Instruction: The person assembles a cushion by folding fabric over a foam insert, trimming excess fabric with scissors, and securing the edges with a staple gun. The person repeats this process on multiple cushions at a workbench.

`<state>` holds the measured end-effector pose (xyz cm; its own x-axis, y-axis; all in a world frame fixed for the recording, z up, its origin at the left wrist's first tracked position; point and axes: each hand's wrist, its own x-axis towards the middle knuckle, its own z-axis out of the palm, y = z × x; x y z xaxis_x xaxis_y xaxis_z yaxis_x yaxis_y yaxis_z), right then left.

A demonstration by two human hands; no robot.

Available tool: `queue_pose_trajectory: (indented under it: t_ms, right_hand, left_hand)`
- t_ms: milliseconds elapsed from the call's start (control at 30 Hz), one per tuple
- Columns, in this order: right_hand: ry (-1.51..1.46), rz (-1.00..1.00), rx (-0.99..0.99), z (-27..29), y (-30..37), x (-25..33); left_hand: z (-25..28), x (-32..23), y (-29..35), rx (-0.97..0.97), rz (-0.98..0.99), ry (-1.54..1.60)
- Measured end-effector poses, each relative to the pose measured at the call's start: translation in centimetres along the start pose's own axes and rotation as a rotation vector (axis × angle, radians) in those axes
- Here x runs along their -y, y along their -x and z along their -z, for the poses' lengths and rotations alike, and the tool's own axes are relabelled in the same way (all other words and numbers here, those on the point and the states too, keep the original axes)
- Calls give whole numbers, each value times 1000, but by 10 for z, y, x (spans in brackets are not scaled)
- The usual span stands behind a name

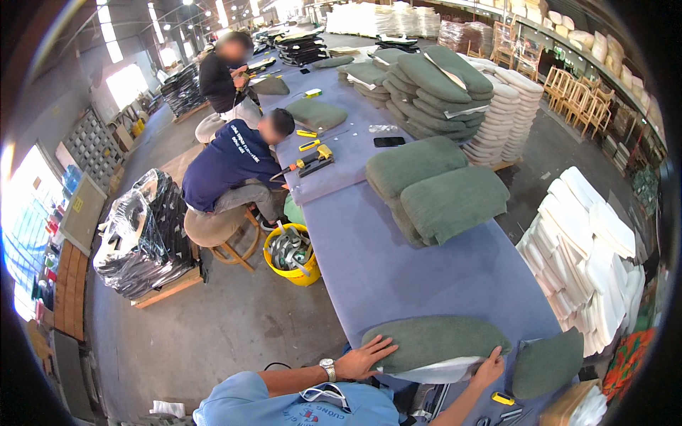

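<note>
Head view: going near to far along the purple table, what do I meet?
Left hand and right hand on the green cushion → two stacked green cushions → black phone → tall green cushion pile.

green cushion (435, 339) — flat on blue table edge | white underside showing — front

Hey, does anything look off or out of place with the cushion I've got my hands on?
The green cushion lies flat on the purple table, but white foam sticks out of its near edge, so the cover isn't fully over it. Your left hand presses the top; your right hand is at the exposed edge.
</note>
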<state>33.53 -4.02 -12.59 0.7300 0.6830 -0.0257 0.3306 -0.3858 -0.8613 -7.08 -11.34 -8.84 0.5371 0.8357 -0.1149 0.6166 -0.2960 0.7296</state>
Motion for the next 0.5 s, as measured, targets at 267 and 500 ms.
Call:
queue_pose_trajectory:
  t_ms: [267, 500]
  right_hand:
    - [-162, 106, -87, -6, 54, 45]
    - [-204, 59, -5, 5, 124, 40]
  left_hand:
    - [68, -1, 29, 111, 73, 54]
    - [88, 0, 101, 247, 198, 270]
